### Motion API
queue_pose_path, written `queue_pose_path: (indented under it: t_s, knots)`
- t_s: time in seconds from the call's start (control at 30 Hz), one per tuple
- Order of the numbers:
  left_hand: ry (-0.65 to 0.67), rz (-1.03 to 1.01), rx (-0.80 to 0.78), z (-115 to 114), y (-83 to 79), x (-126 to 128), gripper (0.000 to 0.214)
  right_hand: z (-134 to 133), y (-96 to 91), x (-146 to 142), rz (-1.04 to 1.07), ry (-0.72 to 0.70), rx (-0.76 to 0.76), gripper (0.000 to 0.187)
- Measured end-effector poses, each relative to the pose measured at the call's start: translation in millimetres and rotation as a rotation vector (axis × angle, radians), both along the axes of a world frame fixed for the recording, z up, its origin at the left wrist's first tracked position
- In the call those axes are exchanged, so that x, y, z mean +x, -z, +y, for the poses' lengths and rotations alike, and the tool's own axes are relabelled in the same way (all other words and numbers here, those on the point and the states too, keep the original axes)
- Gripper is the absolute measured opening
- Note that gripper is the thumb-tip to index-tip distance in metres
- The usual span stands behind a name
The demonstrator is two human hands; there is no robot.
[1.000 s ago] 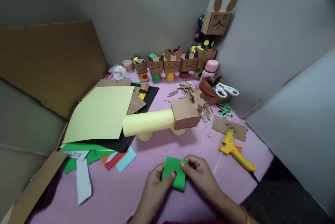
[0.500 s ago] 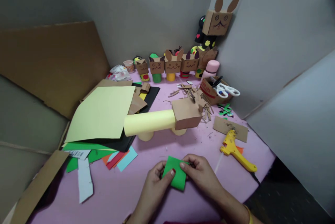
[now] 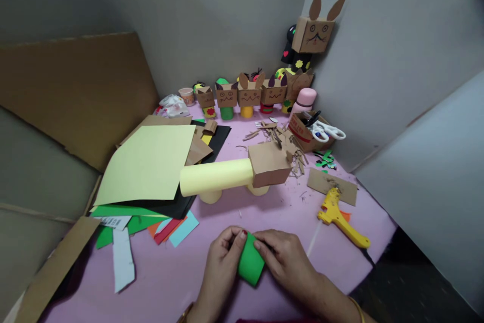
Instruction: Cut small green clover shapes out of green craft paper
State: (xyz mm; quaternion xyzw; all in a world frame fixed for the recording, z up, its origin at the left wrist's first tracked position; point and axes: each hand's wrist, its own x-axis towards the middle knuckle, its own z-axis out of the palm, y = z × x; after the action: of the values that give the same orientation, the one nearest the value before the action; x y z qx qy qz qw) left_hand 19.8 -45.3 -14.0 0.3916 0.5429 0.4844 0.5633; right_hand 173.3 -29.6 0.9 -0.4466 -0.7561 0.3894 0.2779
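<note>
At the table (image 3: 166, 277), left fingers (image 3: 238, 245) and right fingers (image 3: 267, 257) hold green paper (image 3: 251, 265).

Both hands (image 3: 289, 258) holding curled green sheet (image 3: 251, 262), yellow tube (image 3: 217, 178) against brown box (image 3: 269, 166) beyond, glue gun (image 3: 340, 217) at right

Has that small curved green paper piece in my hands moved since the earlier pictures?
Yes: the green paper piece has shifted slightly toward you, away from the long pale yellow paper tube, which looks unmoved.
</note>
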Motion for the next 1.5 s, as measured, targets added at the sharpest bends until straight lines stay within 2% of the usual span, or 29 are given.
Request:
queue_pose_path:
  t_s: [0.1,0.17,0.27,0.33,0.47,0.67,0.83,1.2,1.33,1.5]
  knots:
    - [0.005,0.013,0.006,0,-1.4,0,0.022,0,1.2,-1,0.025,0.026,-0.026,0.026]
    - [-0.046,-0.003,0.011,1,-2.8,0,0.02,0,3.9,-1,0.089,0.08,-0.071,0.026]
    - [-0.142,-0.119,-0.019,1,-3.8,0,0.042,0,9.0,-2,0.257,0.218,-0.158,0.028]
    - [-0.105,-0.193,-0.068,-1,-2.4,2,0.043,-1,12.2,-4,0.357,0.28,-0.209,0.03]
    - [-0.028,-0.224,-0.138,-6,3.3,7,0.026,-3,17.1,-9,0.413,0.243,-0.262,0.029]
    - [-0.007,-0.19,-0.145,-4,5.2,5,0.023,1,19.2,-8,0.472,0.271,-0.36,0.03]
    - [-0.097,-0.226,-0.091,-2,8.4,0,0.026,6,23.2,-2,0.591,0.353,-0.407,0.031]
    - [-0.21,-0.034,0.038,-4,16.4,3,0.026,-1,34.5,-12,0.633,0.326,-0.484,0.038]
    - [-0.172,0.107,0.078,-3,22.2,-4,0.026,2,33.4,-13,0.65,0.288,-0.528,0.039]
    - [0.083,0.191,0.082,-1,26.6,-6,0.031,14,28.7,-11,0.549,0.197,-0.519,0.039]
